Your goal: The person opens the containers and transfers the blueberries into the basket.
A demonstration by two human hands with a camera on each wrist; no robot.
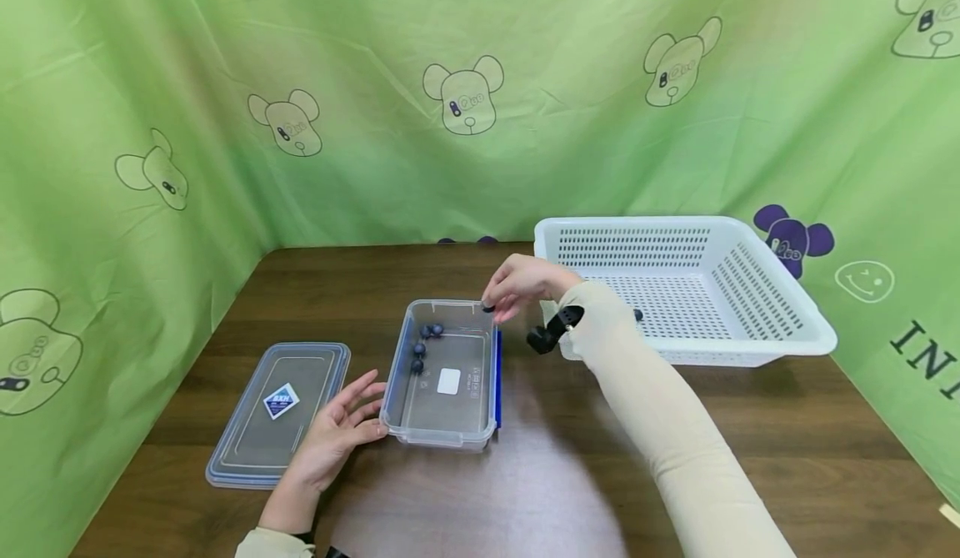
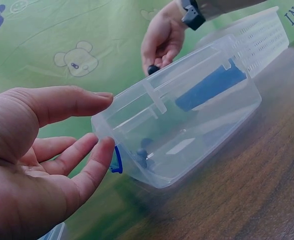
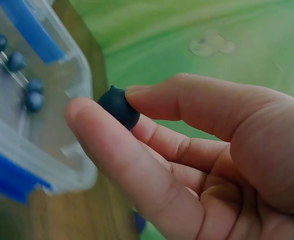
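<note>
Between thumb and forefinger my right hand (image 1: 522, 283) pinches a blueberry (image 3: 118, 107), held at the far right corner of a clear plastic food container (image 1: 420, 412). Several blueberries (image 1: 420, 349) lie along the left side inside that container; a blue side latch (image 1: 498, 379) hangs down on its right. My left hand (image 1: 341, 433) is at the container's near left corner, fingers spread and fairly straight, holding nothing. In the left wrist view its fingertips (image 2: 105, 145) are close to the container's end wall; whether they touch it I cannot tell.
A clear lid (image 1: 247, 424) with a blue rim and diamond sticker lies flat on the wooden table (image 1: 570, 491), left of the container. At the back right stands a white perforated basket (image 1: 795, 337), with a dark berry (image 1: 638, 314) partly visible. A green printed curtain (image 1: 375, 183) hangs behind.
</note>
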